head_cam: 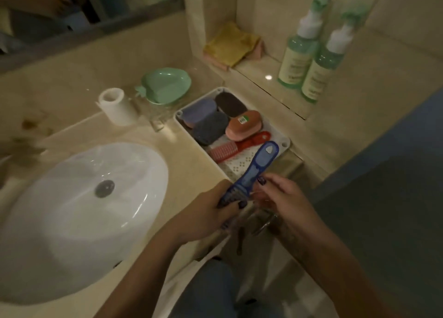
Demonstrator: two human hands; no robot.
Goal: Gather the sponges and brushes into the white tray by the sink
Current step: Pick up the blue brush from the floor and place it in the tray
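Blue brush (pixel 254 171) held tilted over white tray (pixel 285 143) — sponges inside.

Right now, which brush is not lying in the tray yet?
The blue brush. The left hand grips its bristle end, so only its handle pokes over the white tray. The red brush already lies flat inside.

bare forearms, dark-painted nails, blue trousers

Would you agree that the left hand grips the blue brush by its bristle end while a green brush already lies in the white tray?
Not quite: the head view shows the brush lying in the white tray is a red brush, not green. The left hand does grip the blue brush by its bristle end.
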